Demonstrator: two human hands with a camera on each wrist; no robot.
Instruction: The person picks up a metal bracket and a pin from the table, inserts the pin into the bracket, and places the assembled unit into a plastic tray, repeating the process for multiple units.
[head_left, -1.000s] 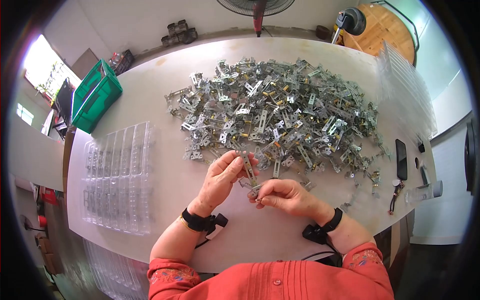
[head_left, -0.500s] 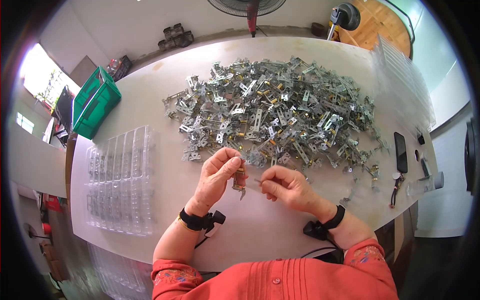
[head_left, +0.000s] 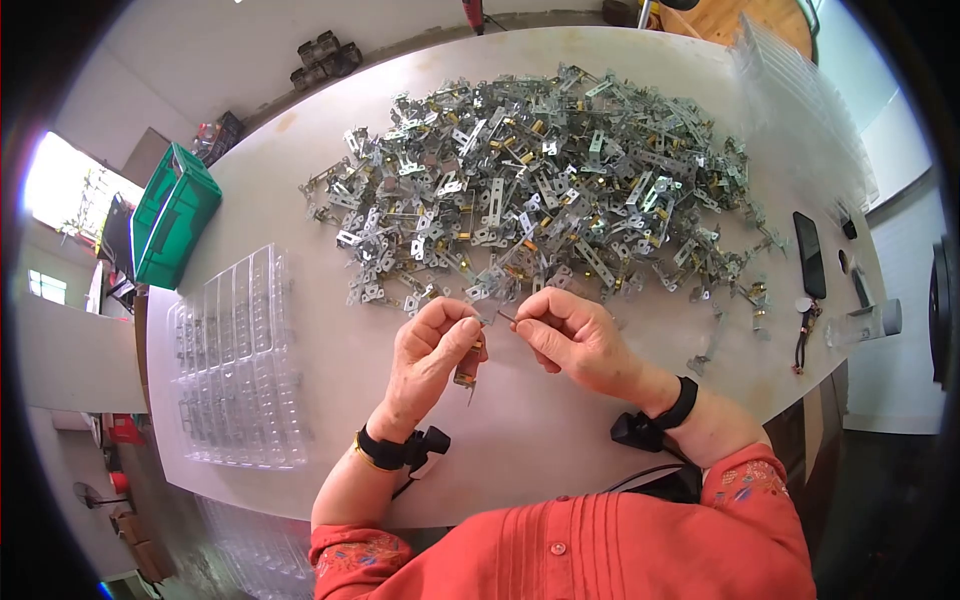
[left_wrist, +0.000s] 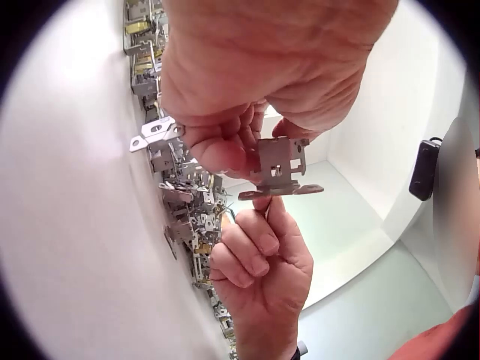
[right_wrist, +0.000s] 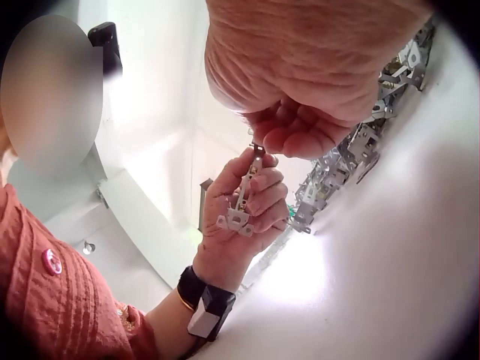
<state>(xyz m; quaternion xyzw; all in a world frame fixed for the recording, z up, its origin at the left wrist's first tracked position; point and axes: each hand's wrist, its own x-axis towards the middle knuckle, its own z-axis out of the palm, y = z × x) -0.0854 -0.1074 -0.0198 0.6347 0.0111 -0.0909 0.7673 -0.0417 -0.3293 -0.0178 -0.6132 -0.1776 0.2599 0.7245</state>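
My left hand (head_left: 420, 360) grips a metal bracket (head_left: 466, 372) with brass-coloured parts, its flanged end hanging below the fingers. That flanged end, with slots and two ears, shows close up as the bracket (left_wrist: 276, 169) in the left wrist view. Opposite, my right hand (head_left: 585, 348) pinches a thin dark rod-like piece (head_left: 506, 317) between thumb and forefinger, its tip pointing at the bracket's upper end. In the right wrist view the right fingertips are right at the top of the bracket (right_wrist: 244, 196). A large pile of similar metal brackets (head_left: 530, 180) lies just beyond both hands.
Clear plastic trays (head_left: 285, 400) with metal parts in their compartments lie on the left, a green crate (head_left: 180, 225) behind them. More clear trays (head_left: 800, 110) stand at the far right. A phone (head_left: 810, 255) and a clear bottle (head_left: 860, 325) are near the table's right edge.
The bracket, earlier upright between both hands, now hangs down from my left hand. My right hand drew away with the thin piece, then came back up toward the bracket's top. The head view has tilted down.
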